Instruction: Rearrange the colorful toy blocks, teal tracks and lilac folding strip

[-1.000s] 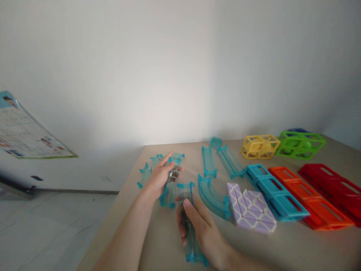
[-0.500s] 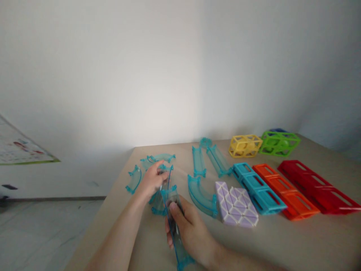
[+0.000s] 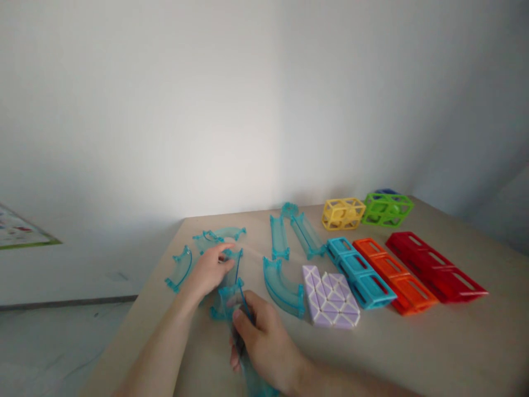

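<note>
My right hand [image 3: 266, 333] is wrapped round a clear blue track [image 3: 247, 361], thumb on top, above the table [image 3: 351, 364]. My left hand [image 3: 210, 269] pinches a second track [image 3: 232, 272] just beyond it; I can't tell whether they touch. A curved track [image 3: 278, 288] lies to the right.

Track pieces [image 3: 252, 376]: clear glossy plastic. Red frame [image 3: 427, 274]: shiny plastic. Tabletop [image 3: 413, 350]: smooth, matt. Wall [image 3: 206, 110]: matt.
</note>
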`<state>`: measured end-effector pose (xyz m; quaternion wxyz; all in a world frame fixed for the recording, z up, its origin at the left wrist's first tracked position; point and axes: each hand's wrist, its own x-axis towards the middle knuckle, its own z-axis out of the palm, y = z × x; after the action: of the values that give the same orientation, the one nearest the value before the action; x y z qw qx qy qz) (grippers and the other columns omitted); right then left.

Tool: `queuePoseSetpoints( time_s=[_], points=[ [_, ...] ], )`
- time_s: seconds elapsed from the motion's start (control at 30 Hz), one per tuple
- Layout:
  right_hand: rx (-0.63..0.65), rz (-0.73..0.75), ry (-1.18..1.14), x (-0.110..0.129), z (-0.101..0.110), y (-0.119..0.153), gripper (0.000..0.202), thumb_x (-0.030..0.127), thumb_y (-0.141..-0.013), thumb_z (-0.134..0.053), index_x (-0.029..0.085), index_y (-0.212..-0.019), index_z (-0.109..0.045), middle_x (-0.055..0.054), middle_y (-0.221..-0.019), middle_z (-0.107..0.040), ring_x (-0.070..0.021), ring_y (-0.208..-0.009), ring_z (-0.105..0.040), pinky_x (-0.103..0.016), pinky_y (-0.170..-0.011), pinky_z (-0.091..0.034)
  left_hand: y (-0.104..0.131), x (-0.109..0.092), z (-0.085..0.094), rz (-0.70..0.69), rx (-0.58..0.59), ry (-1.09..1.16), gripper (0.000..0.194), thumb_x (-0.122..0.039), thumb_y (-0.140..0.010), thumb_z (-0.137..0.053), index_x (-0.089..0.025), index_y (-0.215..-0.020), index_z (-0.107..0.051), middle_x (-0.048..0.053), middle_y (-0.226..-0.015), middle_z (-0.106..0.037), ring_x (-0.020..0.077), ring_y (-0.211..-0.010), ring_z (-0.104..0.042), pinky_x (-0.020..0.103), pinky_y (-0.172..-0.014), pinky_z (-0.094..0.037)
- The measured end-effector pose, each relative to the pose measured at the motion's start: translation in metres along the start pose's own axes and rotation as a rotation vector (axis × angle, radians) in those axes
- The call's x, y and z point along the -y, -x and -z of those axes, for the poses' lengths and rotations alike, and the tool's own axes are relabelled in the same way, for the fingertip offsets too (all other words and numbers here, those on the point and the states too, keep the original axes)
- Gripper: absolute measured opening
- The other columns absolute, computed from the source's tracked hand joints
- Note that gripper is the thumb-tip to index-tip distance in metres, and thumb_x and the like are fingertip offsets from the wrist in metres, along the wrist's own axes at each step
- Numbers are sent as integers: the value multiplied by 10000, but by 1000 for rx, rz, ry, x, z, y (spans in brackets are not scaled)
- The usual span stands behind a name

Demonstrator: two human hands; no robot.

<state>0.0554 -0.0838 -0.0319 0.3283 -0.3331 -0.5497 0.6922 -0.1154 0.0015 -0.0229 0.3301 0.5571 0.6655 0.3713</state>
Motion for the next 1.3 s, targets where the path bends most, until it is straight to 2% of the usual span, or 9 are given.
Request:
queuePoseSetpoints(
  time_s=[0.2, 0.33, 0.43, 0.57, 0.7, 0.9, 1.0, 1.1, 1.3],
  points=[
    [-14, -37, 50, 3, 0, 3, 331, 473, -910, -421, 177, -806, -526, 35, -506, -529, -98, -407, -504, -177, -393, -370, 11, -14, 6, 12, 77, -87, 497, -120, -616, -634, -198, -1104, -679, -57, -521, -528, 114, -428, -447, 222, -478, -312],
    [-7, -52, 122, 4, -1, 4, 423, 531, -900, -412, 172, -717, -543, 18, -485, -527, -95, -389, -465, -188, -380, -323, 15, -20, 7, -1, 117, -185, 399, -236, -669, -659, -175, -1061, -699, -42, -488, -540, 145, -429, -479, 234, -464, -305],
    [-31, -28, 114, 5, -1, 5, 417, 516, -900, -426, 176, -682, -529, 22, -491, -508, -95, -410, -455, -193, -393, -320, 11, -22, 11, -53, -20, -339, 301, -373, -741, -631, -175, -943, -735, 2, -506, -591, 176, -468, -531, 262, -511, -348],
    [-165, 82, 117, 6, 2, 5, 317, 406, -924, -441, 190, -699, -493, 33, -555, -495, -98, -483, -449, -206, -455, -340, 1, -18, 26, -75, -307, -473, 294, -374, -823, -534, -171, -901, -732, 79, -696, -677, 222, -633, -596, 301, -622, -389],
    [-362, 170, 155, 3, 5, 4, 130, 294, -894, -503, 198, -972, -545, 18, -723, -539, -138, -672, -521, -234, -620, -420, -6, -9, 40, -95, -448, -575, 309, -284, -842, -491, -169, -1030, -709, 117, -886, -689, 257, -813, -620, 333, -750, -423],
    [-361, 132, 158, -3, 4, 2, 302, 235, -858, -513, 187, -1156, -536, 22, -710, -562, -146, -631, -547, -244, -606, -441, -14, 6, 38, -110, -357, -705, 249, -244, -785, -605, -215, -991, -742, 116, -1031, -679, 262, -1005, -588, 375, -976, -380],
    [-283, 84, 218, 0, 4, 2, 344, 188, -866, -458, 168, -1204, -517, 40, -645, -550, -130, -554, -533, -230, -550, -430, -14, 9, 34, -71, -297, -744, 199, -290, -783, -622, -229, -918, -756, 115, -1015, -697, 284, -1030, -589, 413, -964, -395],
    [-231, 122, 319, 4, 4, 1, 282, 143, -846, -454, 156, -1094, -588, 11, -699, -583, -145, -650, -570, -245, -623, -458, -12, 8, 31, -32, -247, -755, 243, -368, -836, -555, -244, -888, -756, 110, -1020, -707, 290, -1009, -610, 420, -897, -439],
    [-324, 146, 379, 1, 3, 0, 456, 97, -806, -469, 151, -1258, -503, -31, -870, -603, -169, -810, -595, -295, -781, -488, -5, 2, 29, -48, -152, -754, 289, -442, -765, -647, -277, -985, -737, 92, -1140, -679, 284, -1038, -616, 399, -896, -433]
  ],
)
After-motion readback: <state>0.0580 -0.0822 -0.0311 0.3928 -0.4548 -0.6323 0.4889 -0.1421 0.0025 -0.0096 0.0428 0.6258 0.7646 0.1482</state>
